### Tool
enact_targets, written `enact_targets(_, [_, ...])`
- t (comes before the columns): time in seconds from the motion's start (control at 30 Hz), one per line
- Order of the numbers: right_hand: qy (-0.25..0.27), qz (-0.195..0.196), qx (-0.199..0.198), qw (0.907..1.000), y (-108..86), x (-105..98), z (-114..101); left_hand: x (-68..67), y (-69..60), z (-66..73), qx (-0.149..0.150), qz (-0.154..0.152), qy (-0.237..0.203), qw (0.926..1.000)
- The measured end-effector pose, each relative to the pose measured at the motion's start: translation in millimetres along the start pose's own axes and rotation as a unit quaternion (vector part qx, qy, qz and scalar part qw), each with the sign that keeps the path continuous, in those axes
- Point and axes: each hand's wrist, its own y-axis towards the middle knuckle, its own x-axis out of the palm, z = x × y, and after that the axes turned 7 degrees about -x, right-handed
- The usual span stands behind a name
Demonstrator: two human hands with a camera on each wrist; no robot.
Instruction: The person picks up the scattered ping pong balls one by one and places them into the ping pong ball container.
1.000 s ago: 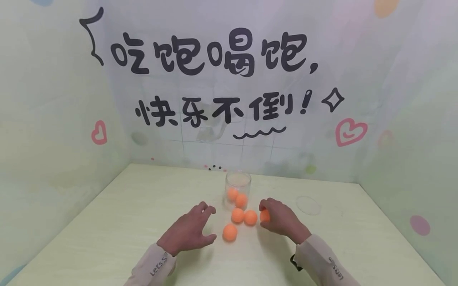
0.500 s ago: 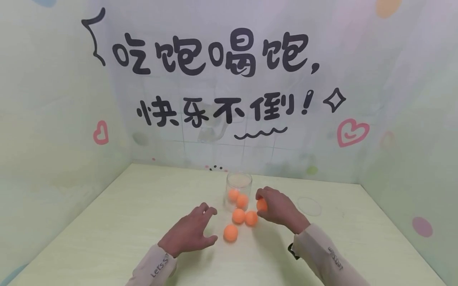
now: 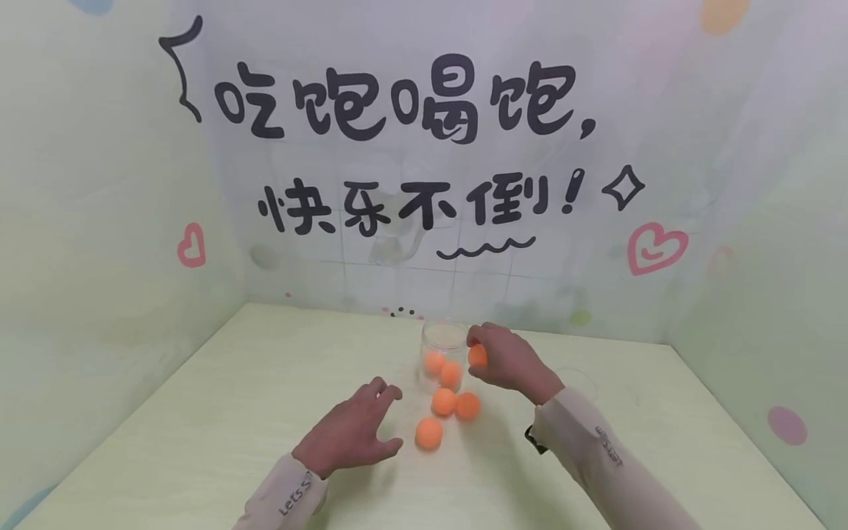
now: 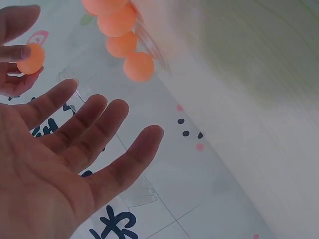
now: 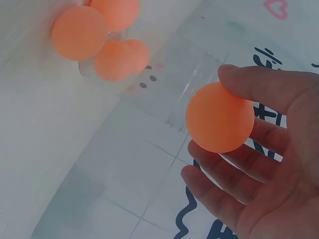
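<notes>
My right hand (image 3: 513,357) pinches an orange ball (image 5: 219,117), like a ping-pong ball, between thumb and fingers, raised off the table beside a clear jar (image 3: 444,337). Two orange balls (image 3: 451,374) lie inside the jar. In front of it on the table two more balls touch, a left one (image 3: 443,402) and a right one (image 3: 467,406). A single ball (image 3: 428,433) lies nearer to me. To its left, my left hand (image 3: 351,430) hovers over the table with fingers spread and nothing in them; the left wrist view shows its bare palm (image 4: 45,184).
The pale table (image 3: 218,412) meets a printed backdrop (image 3: 371,287) right behind the jar. A faint clear ring (image 3: 581,381) lies on the table at the right, partly hidden by the right sleeve (image 3: 596,449).
My right hand has lifted the ball from the table and carried it up and leftward to the jar's right side. My left hand has stayed nearly still.
</notes>
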Motion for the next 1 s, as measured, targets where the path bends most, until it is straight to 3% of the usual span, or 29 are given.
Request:
enact_targets(0.57, [0.002,0.058,-0.008,0.9983,39.1,10.3,0.4,1.2,1.5,2.2,0.008,0.005,0.021,0.9997])
enact_targets(1.0, [0.0,0.065,-0.018,0.9977,62.6,19.9,-3.6,-4.8,-4.0,2.1,0.011,0.013,0.03,0.9994])
